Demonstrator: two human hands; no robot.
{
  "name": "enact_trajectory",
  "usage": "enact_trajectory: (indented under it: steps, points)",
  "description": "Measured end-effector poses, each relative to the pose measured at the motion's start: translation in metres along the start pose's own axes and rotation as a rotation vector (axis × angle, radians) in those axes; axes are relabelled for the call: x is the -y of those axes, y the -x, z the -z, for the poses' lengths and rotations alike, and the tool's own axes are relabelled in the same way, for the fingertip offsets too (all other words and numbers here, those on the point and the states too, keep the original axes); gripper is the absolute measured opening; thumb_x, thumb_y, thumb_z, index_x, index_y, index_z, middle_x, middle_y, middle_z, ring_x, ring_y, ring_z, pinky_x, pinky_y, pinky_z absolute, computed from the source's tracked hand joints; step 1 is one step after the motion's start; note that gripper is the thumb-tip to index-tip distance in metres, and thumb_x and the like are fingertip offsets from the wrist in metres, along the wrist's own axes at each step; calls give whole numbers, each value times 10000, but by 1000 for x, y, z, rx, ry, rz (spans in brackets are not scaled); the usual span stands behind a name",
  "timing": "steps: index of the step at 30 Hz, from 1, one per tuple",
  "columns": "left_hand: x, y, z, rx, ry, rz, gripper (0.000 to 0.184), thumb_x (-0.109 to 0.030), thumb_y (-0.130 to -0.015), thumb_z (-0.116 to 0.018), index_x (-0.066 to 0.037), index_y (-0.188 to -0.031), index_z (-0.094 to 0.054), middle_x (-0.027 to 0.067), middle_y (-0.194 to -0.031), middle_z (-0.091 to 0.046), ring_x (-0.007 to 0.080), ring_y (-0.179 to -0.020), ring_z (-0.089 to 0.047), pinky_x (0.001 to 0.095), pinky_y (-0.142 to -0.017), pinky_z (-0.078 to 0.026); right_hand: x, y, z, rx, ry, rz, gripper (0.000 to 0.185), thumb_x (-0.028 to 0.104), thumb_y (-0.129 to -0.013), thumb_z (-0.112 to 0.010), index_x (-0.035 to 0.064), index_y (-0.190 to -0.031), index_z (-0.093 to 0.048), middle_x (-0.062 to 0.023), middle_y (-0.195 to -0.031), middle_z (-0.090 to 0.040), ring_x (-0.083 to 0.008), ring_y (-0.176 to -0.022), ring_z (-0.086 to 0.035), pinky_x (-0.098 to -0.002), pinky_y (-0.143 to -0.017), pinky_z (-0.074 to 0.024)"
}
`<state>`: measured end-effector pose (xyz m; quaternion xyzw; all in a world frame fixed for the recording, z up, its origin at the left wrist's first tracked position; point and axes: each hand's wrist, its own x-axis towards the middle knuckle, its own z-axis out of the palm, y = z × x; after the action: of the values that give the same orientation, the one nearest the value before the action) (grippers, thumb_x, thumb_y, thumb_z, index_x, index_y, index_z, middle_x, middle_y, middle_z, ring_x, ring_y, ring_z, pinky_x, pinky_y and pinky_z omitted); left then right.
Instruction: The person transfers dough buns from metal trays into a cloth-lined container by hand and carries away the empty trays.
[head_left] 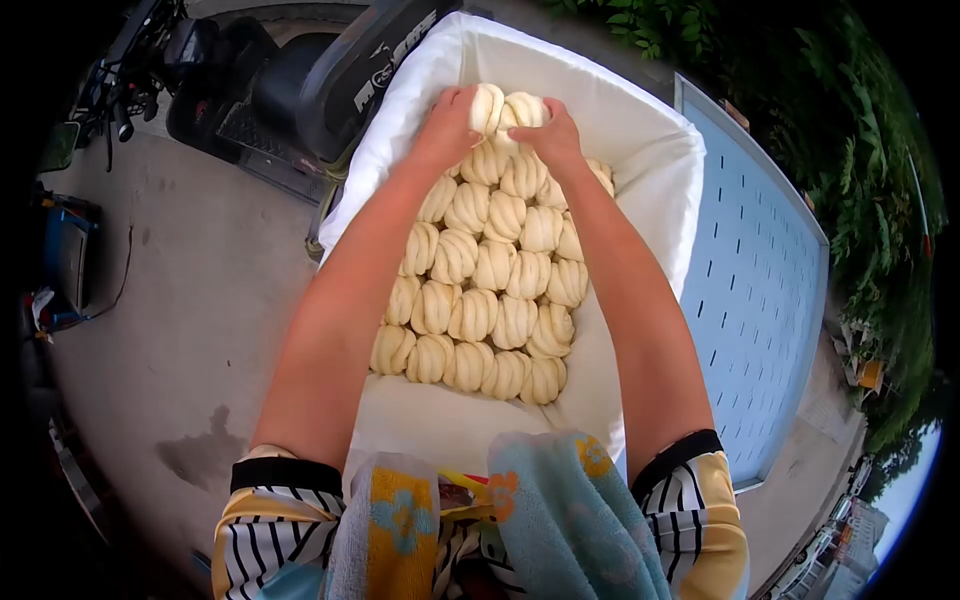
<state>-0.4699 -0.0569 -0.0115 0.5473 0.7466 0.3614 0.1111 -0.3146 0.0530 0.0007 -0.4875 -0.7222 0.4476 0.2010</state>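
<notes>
Both my hands reach into the far end of a deep box lined with white cloth (400, 150). Between them are two pale twisted steamed buns (487, 108), side by side at the far end of the batch. My left hand (447, 128) is closed against the left bun, and my right hand (553, 135) is closed around the right one, its thumb in front. Several rows of similar twisted buns (495, 265) lie packed together below and nearer to me. My forearms cover part of the outer columns.
A dark electric scooter (290, 100) stands against the box's left side. Along the right is a light blue slotted panel (750, 270). A patterned towel (570, 520) hangs at my chest. Leafy bushes (860, 200) border the concrete ground (170, 300) on the far right.
</notes>
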Motion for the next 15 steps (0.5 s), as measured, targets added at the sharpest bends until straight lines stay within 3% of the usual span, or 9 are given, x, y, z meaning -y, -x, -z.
enact_trajectory:
  steps: [2,6,9,11,15]
  points:
    - [18,-11,-25,-179,-22,-61,610,16,-736,-702,-55,-1301,-482,200,-1319,-481,376,-1241,-479,408,-1029,-435,-5,-21,-20,-73,72,113,849,124,-658,-865,27,-1380,-428,-180,-1330,-546,-324,-1211,-548,-385,-981,-477]
    - [46,-20,-62,-336,-161,-174,412,33,-840,-514,-59,-1241,-500,158,-1314,-496,341,-1250,-474,402,-1010,-450,-46,-24,-61,-270,150,316,739,80,-667,-846,46,-1295,-458,-149,-1310,-515,-351,-1193,-528,-402,-963,-483]
    - [49,-17,-74,-365,-372,-155,335,-20,-845,-532,-66,-1176,-546,127,-1240,-561,296,-1170,-528,382,-966,-472,-62,-32,-71,-311,282,386,659,79,-680,-830,51,-1230,-468,-144,-1263,-504,-356,-1140,-531,-410,-931,-496]
    - [51,-15,-78,-251,-487,-105,315,-60,-834,-548,-61,-1148,-572,115,-1158,-604,275,-1081,-557,367,-904,-487,-68,-37,-75,-303,458,409,617,78,-687,-821,53,-1195,-470,-144,-1226,-507,-354,-1093,-540,-414,-901,-507]
    - [59,-22,-84,-192,-724,-121,326,-123,-801,-581,-36,-1114,-604,104,-1018,-653,256,-941,-577,349,-804,-490,-57,-46,-85,-131,617,43,648,158,-706,-837,44,-1224,-466,-166,-1270,-490,-356,-1121,-549,-409,-887,-521]
